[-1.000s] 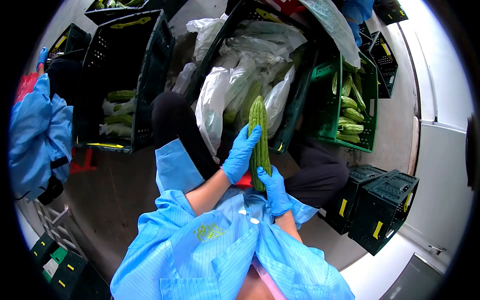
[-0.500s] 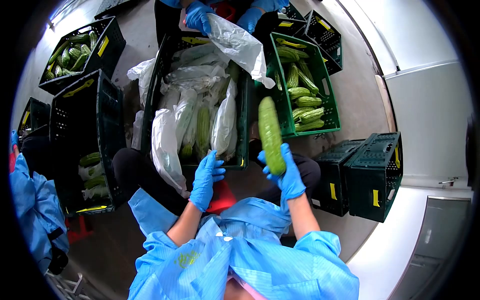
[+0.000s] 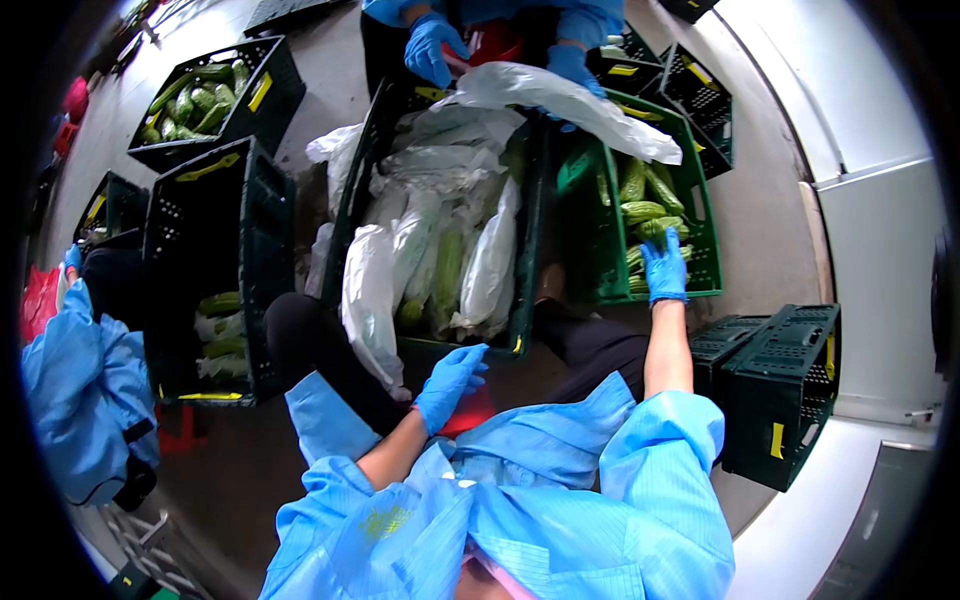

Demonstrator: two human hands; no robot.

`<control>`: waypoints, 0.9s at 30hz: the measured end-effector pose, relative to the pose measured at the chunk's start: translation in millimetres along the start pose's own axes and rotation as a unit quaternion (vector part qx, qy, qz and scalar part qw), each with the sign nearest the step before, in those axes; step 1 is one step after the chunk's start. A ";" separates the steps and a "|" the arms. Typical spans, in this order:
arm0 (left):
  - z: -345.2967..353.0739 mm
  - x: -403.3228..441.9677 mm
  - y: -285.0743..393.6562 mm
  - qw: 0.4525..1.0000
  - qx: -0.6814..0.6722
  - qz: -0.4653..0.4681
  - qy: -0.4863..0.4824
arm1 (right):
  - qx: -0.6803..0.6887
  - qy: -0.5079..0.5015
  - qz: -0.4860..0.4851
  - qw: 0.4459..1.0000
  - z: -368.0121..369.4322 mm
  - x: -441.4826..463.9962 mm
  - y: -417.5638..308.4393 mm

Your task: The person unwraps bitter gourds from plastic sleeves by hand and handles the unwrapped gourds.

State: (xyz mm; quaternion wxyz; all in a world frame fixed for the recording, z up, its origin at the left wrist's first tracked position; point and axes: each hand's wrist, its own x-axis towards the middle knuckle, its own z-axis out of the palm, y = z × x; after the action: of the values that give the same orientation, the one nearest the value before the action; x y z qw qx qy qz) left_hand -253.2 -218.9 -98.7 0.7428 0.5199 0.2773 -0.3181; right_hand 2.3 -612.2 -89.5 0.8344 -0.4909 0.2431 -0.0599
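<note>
My left hand [image 3: 450, 388], in a blue glove, is held above my lap with its fingers apart and nothing in it. My right hand [image 3: 664, 268], also gloved, reaches into the green crate [image 3: 712, 240] on the right and touches a green gourd [image 3: 661, 228] there; whether it grips the gourd is unclear. In front of me a dark crate [image 3: 535, 240] holds several gourds in white plastic bags [image 3: 490, 262]. One long white bag [image 3: 368, 300] hangs over its near left corner.
Across the crates a co-worker's gloved hands [image 3: 432, 48] handle a filled white bag [image 3: 570, 100]. A tall dark crate [image 3: 268, 260] and a gourd-filled crate [image 3: 265, 115] are on the left. Two dark crates [image 3: 790, 365] stand at the right. Another person's blue sleeve [image 3: 75, 370] shows at the left edge.
My right hand has moved from above my lap into the green crate, and the gourd it held is no longer in it. My left hand let go of that gourd. The co-worker's bag shifted right.
</note>
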 end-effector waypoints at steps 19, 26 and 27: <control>4.8 -7.0 -17.3 0.934 0.335 0.095 -0.078 | -0.649 -0.488 -0.079 0.578 207.9 -215.0 246.4; -1.7 -21.9 -11.3 0.870 0.464 0.099 -0.136 | -0.658 -0.433 0.014 0.616 198.8 -201.5 311.9; -2.0 -18.3 -16.0 0.869 0.457 0.139 -0.128 | -0.676 -0.414 0.026 0.609 199.5 -204.3 311.7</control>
State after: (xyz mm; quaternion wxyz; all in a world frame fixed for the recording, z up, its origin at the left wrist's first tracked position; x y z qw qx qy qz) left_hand -277.3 -217.8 -95.3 0.4879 0.7892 -0.0715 -0.3660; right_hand -126.9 -226.1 -203.3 0.2790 -0.8815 -0.1439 0.3527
